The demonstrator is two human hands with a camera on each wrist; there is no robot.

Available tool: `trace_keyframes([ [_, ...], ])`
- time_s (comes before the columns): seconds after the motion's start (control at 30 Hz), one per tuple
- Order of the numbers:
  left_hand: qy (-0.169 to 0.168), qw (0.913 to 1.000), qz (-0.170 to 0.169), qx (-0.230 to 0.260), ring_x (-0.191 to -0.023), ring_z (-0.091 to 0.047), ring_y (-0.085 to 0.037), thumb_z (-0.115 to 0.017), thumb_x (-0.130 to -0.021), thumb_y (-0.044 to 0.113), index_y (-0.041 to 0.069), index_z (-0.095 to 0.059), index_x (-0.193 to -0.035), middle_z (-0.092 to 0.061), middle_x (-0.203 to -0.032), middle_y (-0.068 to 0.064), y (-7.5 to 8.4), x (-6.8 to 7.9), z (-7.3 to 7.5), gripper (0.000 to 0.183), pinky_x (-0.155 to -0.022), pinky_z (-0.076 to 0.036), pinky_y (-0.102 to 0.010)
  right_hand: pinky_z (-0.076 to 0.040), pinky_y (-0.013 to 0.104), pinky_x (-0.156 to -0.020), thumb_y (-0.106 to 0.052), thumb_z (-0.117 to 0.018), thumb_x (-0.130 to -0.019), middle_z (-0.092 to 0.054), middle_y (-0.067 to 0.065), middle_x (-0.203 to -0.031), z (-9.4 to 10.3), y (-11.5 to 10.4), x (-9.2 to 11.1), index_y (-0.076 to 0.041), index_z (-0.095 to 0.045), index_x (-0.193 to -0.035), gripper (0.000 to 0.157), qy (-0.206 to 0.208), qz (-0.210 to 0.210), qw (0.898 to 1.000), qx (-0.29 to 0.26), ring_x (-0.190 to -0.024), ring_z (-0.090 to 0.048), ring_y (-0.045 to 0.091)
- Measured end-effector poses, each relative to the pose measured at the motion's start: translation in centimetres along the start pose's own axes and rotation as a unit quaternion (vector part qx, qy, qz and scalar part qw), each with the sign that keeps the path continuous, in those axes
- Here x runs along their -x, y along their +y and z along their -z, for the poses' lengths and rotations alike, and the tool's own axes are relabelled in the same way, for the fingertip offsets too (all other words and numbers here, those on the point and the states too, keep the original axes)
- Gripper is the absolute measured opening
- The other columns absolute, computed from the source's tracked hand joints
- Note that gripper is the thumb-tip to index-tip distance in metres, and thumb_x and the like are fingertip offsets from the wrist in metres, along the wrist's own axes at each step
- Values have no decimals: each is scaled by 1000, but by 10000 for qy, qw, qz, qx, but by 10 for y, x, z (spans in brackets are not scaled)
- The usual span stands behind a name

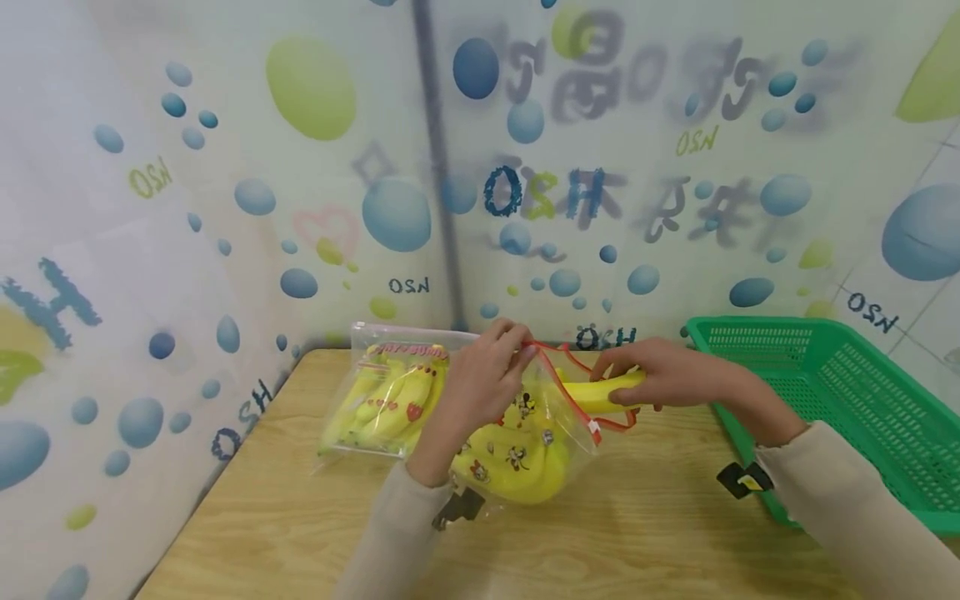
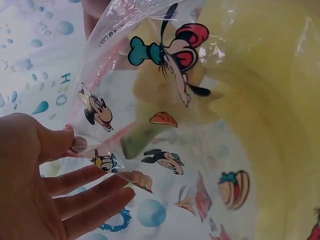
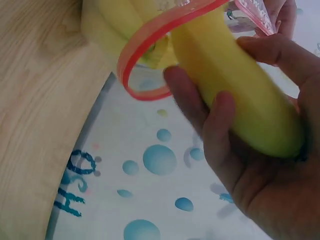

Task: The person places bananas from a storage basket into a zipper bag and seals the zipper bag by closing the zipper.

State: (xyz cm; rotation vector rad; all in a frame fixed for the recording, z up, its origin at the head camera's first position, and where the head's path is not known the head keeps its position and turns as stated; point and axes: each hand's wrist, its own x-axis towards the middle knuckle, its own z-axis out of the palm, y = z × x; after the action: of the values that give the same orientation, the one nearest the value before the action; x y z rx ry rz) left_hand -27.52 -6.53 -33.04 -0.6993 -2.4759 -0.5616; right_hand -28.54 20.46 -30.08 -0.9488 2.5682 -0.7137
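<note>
My right hand [image 1: 671,371] grips a yellow banana [image 1: 592,396], its far end inside the open mouth of a clear zip bag [image 1: 581,442]. In the right wrist view, fingers and thumb wrap the banana [image 3: 235,85] and the bag's red zip edge [image 3: 145,40] loops around it. The bag, printed with cartoon figures, has more bananas [image 1: 517,471] inside. My left hand [image 1: 483,379] pinches the bag's rim at the upper side; in the left wrist view its thumb and index finger hold the plastic while the other fingers extend.
Left of this bag lies another clear zip bag [image 1: 401,392] with red print, filled with bananas. A green plastic basket [image 1: 765,333] stands at the right of the wooden table [image 1: 300,517]. A wall sheet [image 1: 375,167] with blue and green drops rises behind.
</note>
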Motion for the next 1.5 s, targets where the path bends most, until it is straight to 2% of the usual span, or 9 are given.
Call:
trace_keyframes([
  [0.33, 82, 9999, 5, -92, -68, -48, -7, -44, -101, 38, 22, -60, -105, -58, -107, 6, 0, 0, -1, 23, -57, -40, -19, -54, 36, -52, -30, -63, -93, -67, 5, -94, -25, 1, -23, -17, -59, -118, 28, -100, -71, 9966, -818, -51, -58, 21],
  [0.5, 66, 9999, 9, -112, -71, -49, -7, -44, -101, 38, 23, -60, -106, -58, -109, 6, 0, 0, -1, 23, -60, -42, -19, -52, 36, -47, -35, -63, -92, -70, -1, -97, -35, -1, -33, -26, -63, -108, 18, 310, 69, 9987, -400, -46, -59, 20],
  [0.6, 72, 9999, -24, -123, -71, -49, -8, -44, -102, 37, 22, -59, -106, -58, -109, 6, 1, 0, 0, 22, -60, -41, -20, -54, 30, -57, -38, -64, -91, -70, -4, -100, -39, -3, -37, -27, -63, -101, 15, 688, 289, 9971, -125, -66, -67, 16],
  [0.73, 77, 9999, -62, -96, -71, -50, -9, -44, -102, 38, 21, -59, -106, -58, -108, 5, 1, 0, 1, 23, -59, -41, -20, -55, 27, -63, -31, -65, -91, -69, -1, -100, -46, -1, -41, -22, -63, -99, 12, 984, 580, 9924, -448, -77, -69, 16],
  [0.87, 82, 9999, -93, -99, -70, -49, -8, -44, -102, 38, 21, -59, -105, -58, -107, 5, 2, 0, -1, 23, -59, -41, -19, -57, 32, -57, -22, -63, -93, -65, 8, -101, -49, 2, -38, -16, -63, -107, 14, 1060, 788, 9823, -1332, -66, -69, 19],
  [0.97, 94, 9999, -72, -99, -71, -49, -7, -45, -101, 37, 22, -59, -104, -58, -107, 6, 3, 0, -2, 21, -60, -41, -19, -58, 34, -63, -20, -61, -95, -62, 11, -109, -50, 3, -36, -14, -61, -113, 19, 1064, 1039, 9757, -1608, -72, -71, 18],
  [1.17, 167, 9998, -74, -86, -69, -49, -7, -45, -101, 36, 21, -59, -104, -58, -108, 5, 3, 0, 0, 20, -58, -41, -19, -59, 36, -69, -17, -52, -99, -57, 14, -116, -50, 4, -34, -11, -52, -120, 22, 1004, 1142, 9700, -1896, -75, -71, 23],
  [1.37, 230, 9996, -153, -99, -66, -47, -8, -45, -101, 35, 21, -59, -102, -58, -106, 5, 2, 0, 1, 20, -56, -39, -19, -57, 34, -64, -19, -62, -95, -66, 11, -90, -51, 7, -34, -11, -49, -116, 26, 1547, 1031, 9672, -1733, -68, -66, 20],
  [1.5, 210, 9996, -184, -103, -66, -47, -7, -46, -101, 35, 21, -59, -102, -58, -106, 6, 2, 0, 0, 20, -55, -39, -19, -58, 36, -64, -17, -67, -91, -65, 13, -97, -52, 10, -34, -10, -56, -113, 26, 1786, 1084, 9615, -1787, -67, -67, 19],
])
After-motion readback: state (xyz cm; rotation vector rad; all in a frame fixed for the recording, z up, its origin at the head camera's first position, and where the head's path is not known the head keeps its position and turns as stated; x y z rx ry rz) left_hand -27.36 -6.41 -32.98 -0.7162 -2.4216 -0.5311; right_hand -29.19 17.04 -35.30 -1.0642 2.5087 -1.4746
